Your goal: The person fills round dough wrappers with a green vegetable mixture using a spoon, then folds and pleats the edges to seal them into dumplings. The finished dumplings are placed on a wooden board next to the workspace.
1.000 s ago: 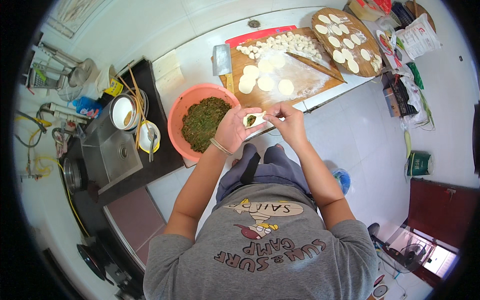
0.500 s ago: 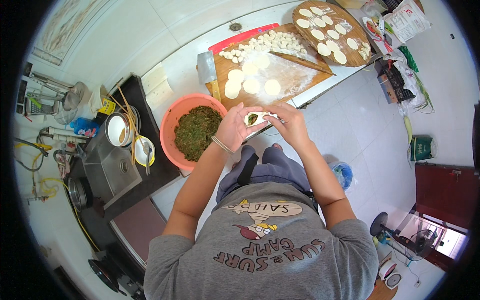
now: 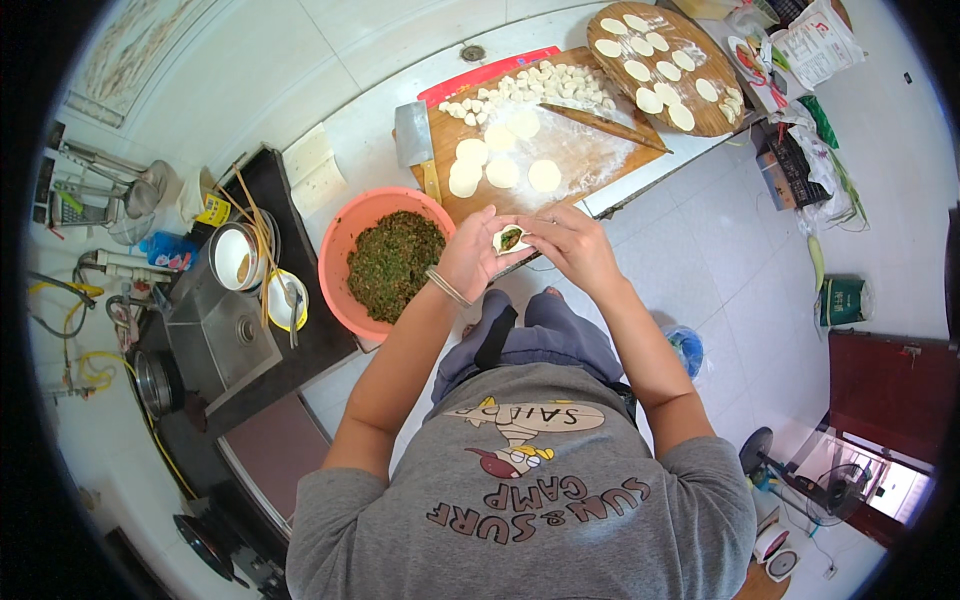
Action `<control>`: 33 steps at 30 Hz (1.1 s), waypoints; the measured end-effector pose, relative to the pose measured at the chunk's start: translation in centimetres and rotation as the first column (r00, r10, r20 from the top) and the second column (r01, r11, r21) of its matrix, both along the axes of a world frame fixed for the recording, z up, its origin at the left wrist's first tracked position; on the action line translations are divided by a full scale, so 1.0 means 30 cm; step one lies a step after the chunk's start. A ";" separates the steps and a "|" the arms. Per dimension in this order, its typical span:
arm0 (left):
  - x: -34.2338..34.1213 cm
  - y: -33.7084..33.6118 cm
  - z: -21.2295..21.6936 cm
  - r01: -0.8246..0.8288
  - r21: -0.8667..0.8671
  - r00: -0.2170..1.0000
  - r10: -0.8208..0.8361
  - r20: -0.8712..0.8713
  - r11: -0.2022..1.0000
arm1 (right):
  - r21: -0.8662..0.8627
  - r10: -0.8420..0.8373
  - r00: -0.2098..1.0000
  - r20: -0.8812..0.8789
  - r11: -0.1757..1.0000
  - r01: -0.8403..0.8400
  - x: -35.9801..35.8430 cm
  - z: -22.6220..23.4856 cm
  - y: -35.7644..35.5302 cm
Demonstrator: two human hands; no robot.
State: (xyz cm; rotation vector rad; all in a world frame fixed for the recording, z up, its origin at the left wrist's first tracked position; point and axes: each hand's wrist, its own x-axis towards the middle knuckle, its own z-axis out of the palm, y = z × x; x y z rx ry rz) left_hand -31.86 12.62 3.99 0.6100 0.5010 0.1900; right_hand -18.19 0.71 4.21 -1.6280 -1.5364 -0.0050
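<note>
Between my hands is a dumpling (image 3: 509,239), its pale wrapper cupped around green filling that still shows on top. My left hand (image 3: 472,252), with a bangle at the wrist, cradles it from the left with the fingers curled round it. The fingertips of my right hand (image 3: 574,243) press together on the wrapper's right edge. Left of my hands, a pink basin (image 3: 330,262) holds chopped green filling (image 3: 395,265). Just beyond them is a floured wooden board (image 3: 620,150) with round wrappers (image 3: 503,173), small dough pieces (image 3: 560,82) and a thin rolling pin (image 3: 604,128).
A cleaver (image 3: 412,140) lies at the board's left edge. At the far right, a round wooden board (image 3: 715,60) bears more wrappers. A sink (image 3: 235,340), bowls (image 3: 288,300) and chopsticks are at left. A lined bin (image 3: 686,350) stands on the floor at right.
My right fingers have shifted slightly left along the wrapper. The dumpling looks rounder and more cupped, with the filling more toward its middle.
</note>
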 end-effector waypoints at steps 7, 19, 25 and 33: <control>0.004 -0.020 0.012 -0.013 -0.118 0.993 0.026 0.112 0.993 | -0.165 -0.177 0.787 -0.591 0.982 0.098 0.000 -0.022 -0.015; 0.015 -0.081 -0.002 -0.031 -0.119 0.973 0.057 0.224 0.992 | -0.064 0.010 0.975 -0.222 0.998 -0.024 -0.016 0.042 -0.019; 0.007 -0.089 -0.014 -0.033 -0.087 0.984 0.048 0.170 0.996 | -0.119 -0.032 0.950 -0.311 0.993 -0.005 -0.022 0.032 -0.025; 0.005 -0.094 -0.020 -0.025 -0.025 0.986 0.029 0.162 0.999 | -0.138 -0.122 0.934 -0.336 0.987 0.079 -0.042 0.047 -0.025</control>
